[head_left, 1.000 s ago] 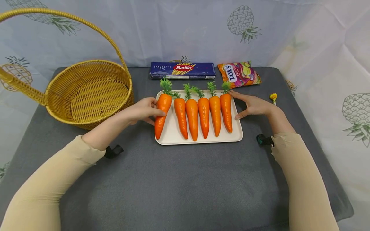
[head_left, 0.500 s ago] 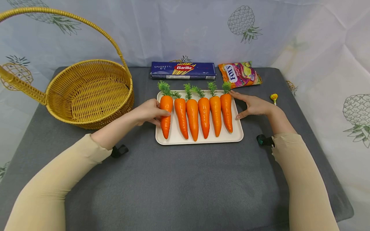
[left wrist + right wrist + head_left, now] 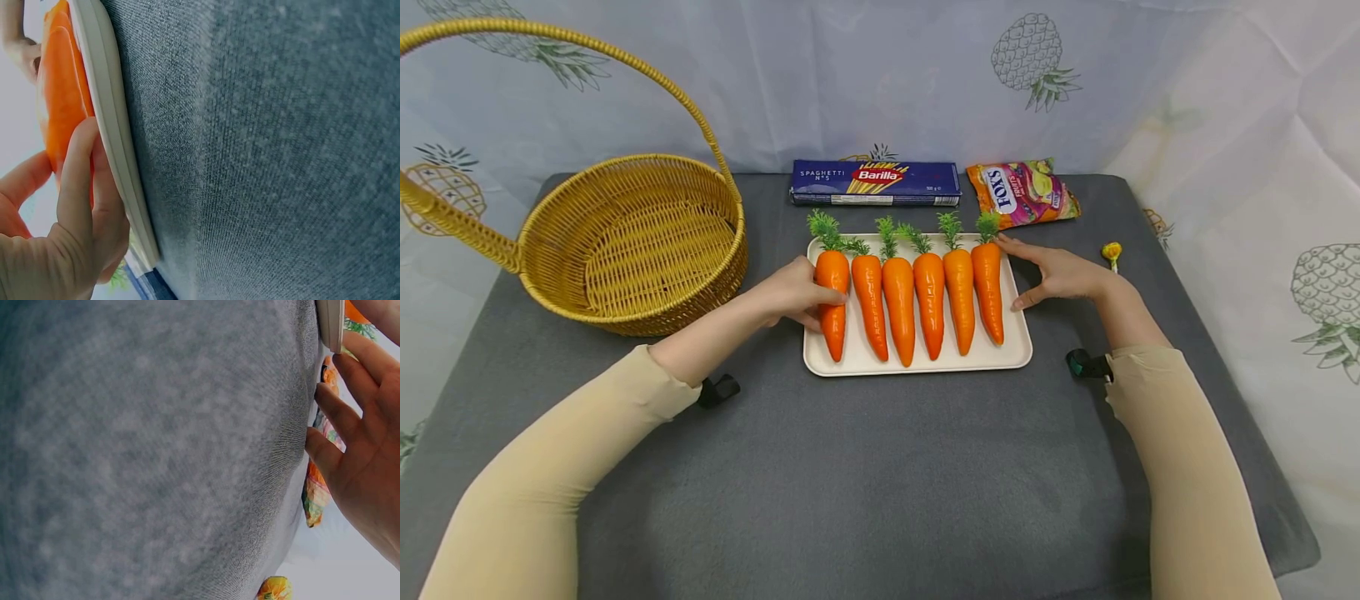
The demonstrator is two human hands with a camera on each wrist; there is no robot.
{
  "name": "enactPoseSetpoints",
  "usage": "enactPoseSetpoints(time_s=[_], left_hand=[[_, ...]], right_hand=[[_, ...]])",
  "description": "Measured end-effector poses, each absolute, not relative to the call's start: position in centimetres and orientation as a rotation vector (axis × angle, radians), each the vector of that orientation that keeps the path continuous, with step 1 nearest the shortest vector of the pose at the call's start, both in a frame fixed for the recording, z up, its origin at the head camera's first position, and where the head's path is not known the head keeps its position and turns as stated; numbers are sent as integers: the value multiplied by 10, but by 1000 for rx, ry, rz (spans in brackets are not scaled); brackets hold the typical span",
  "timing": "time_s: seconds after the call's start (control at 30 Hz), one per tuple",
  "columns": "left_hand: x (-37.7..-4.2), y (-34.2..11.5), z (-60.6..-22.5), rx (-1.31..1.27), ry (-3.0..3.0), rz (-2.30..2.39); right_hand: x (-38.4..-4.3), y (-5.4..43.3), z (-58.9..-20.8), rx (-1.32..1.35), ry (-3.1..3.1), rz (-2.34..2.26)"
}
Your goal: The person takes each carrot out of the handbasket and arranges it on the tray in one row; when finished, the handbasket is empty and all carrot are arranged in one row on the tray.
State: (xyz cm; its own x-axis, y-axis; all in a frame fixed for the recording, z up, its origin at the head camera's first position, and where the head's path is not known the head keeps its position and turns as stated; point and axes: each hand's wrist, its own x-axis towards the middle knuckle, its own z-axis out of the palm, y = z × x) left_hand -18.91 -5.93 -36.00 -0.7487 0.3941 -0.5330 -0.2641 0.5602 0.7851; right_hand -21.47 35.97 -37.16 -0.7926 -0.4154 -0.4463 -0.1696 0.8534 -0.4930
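Note:
A cream tray (image 3: 925,367) holds several orange carrots with green tops, laid side by side. My left hand (image 3: 793,292) grips the leftmost carrot (image 3: 832,275), which lies at the tray's left end with its tip toward me. In the left wrist view, the thumb and fingers pinch this carrot (image 3: 62,81) from both sides, low over the tray's rim (image 3: 109,100). My right hand (image 3: 1060,273) is at the tray's right edge, fingers spread and nearly straight, beside the rightmost carrot (image 3: 987,287). In the right wrist view, its fingertips (image 3: 322,390) are at the tabletop near the tray's corner (image 3: 331,331).
A wicker basket (image 3: 625,317) with a tall handle stands at the left. Behind the tray lie a blue spaghetti box (image 3: 874,183) and an orange candy bag (image 3: 1022,193). A yellow lollipop (image 3: 1111,252) is at the right, near the grey table's (image 3: 887,483) edge.
The left hand has moved slightly right with the leftmost carrot, which has turned from a slant to nearly in line with the others and settled on the tray. The right hand has stayed still.

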Motion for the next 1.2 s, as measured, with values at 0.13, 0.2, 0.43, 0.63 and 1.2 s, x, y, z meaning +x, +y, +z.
enactPoseSetpoints(time_s=[0.13, 0.2, 0.43, 0.63, 1.2], left_hand=[[-189, -57, -361, 111, 2143, 1174], [-189, -56, -361, 114, 2162, 1151], [-190, -52, -359, 74, 2234, 1055], [-192, -49, -360, 87, 2281, 982], [-194, -45, -360, 102, 2299, 926]], right_hand=[[-215, 359, -371, -424, 2467, -585], [-215, 359, -371, -424, 2466, -586], [-214, 359, -371, -416, 2463, -592], [-214, 359, -372, -392, 2468, -576], [-213, 357, -369, -403, 2463, -590]])
